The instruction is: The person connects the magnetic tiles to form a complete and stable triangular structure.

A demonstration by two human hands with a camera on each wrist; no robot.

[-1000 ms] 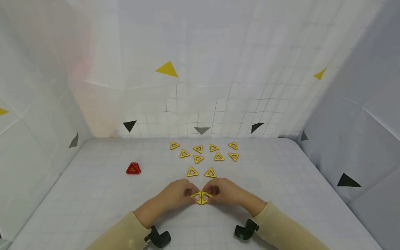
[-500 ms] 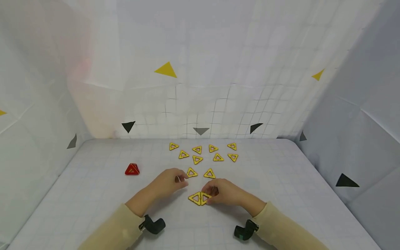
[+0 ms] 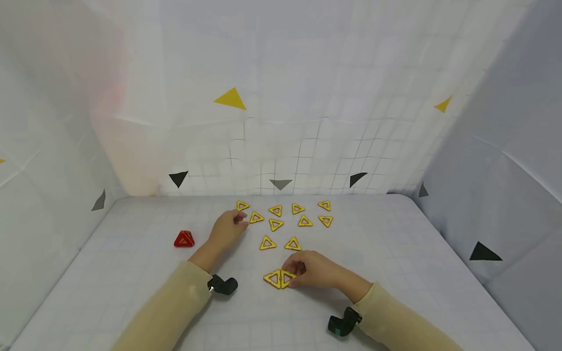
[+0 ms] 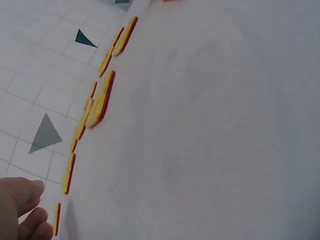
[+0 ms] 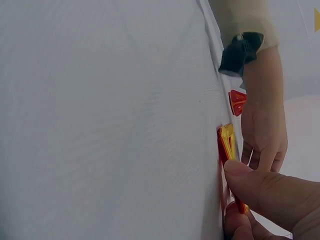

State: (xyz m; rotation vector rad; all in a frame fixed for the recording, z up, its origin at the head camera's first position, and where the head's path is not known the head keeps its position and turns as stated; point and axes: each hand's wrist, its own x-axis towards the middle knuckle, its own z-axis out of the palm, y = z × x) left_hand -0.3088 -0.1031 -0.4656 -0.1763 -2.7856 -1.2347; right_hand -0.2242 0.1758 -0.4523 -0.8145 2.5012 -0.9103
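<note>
Two yellow triangular magnetic tiles point(image 3: 273, 279) lie edge to edge near the front middle of the table. My right hand point(image 3: 313, 269) pinches the right one between thumb and fingers, as the right wrist view also shows with the joined tiles point(image 5: 227, 137). Farther back on the left, my left hand point(image 3: 228, 227) holds nothing, its fingers loosely bent. Its fingertips are close to a yellow triangle tile point(image 3: 242, 205) at the back left and another triangle tile point(image 3: 256, 218) beside it. In the left wrist view the left hand point(image 4: 22, 207) shows only partly, by the row of tiles.
Several more yellow triangle tiles lie toward the back, among them a nearer pair, a left tile point(image 3: 267, 243) and a right tile point(image 3: 293, 243). A red pyramid point(image 3: 184, 239) stands left of the left forearm. White walls point(image 3: 281, 146) rise behind and beside the table point(image 3: 395, 273).
My left hand has let go of the left tile of the joined pair and moved away to the back left. The right hand has stayed on its tile.
</note>
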